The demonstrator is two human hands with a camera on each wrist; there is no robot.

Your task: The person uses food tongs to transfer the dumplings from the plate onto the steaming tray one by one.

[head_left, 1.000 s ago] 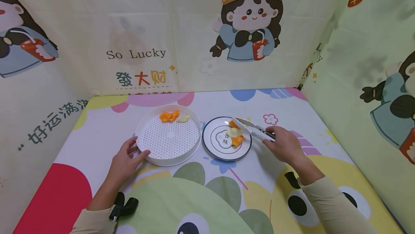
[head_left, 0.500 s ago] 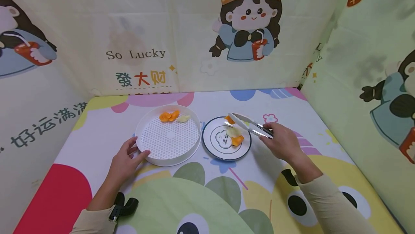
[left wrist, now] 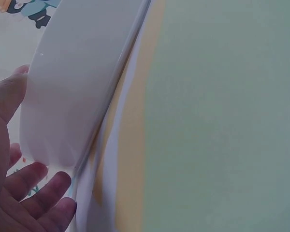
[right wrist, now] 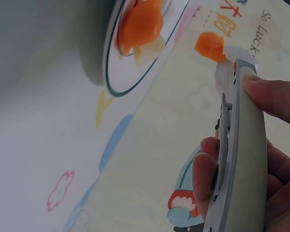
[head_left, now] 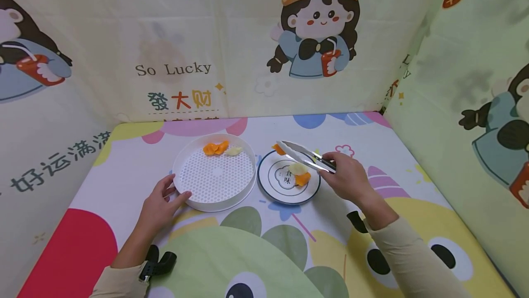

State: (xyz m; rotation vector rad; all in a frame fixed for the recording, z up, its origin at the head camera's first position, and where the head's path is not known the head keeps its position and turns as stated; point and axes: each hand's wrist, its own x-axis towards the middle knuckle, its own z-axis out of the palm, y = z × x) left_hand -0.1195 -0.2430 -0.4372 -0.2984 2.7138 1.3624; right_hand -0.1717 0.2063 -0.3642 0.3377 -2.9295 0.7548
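In the head view my left hand (head_left: 163, 204) holds the near left side of a round white perforated steamer tray (head_left: 216, 206), thumb and fingers against its wall (left wrist: 72, 82). Orange carrot slices (head_left: 215, 148) and a pale slice (head_left: 233, 151) lie at its far side. My right hand (head_left: 349, 176) grips a pair of tongs (head_left: 303, 155); a carrot slice (right wrist: 210, 47) is pinched at their tips, above the far left rim of a white plate (head_left: 270, 183). On that plate lie another pale slice (head_left: 297, 168) and a carrot piece (head_left: 302, 179).
Tray and plate stand side by side on a table with a colourful cartoon cover (head_left: 264, 252). Printed cloth walls (head_left: 244, 59) enclose the table at the back and both sides.
The tongs have lifted the carrot slice off the plate's far side and moved left with it, toward the tray. My left hand and the tray have stayed put.
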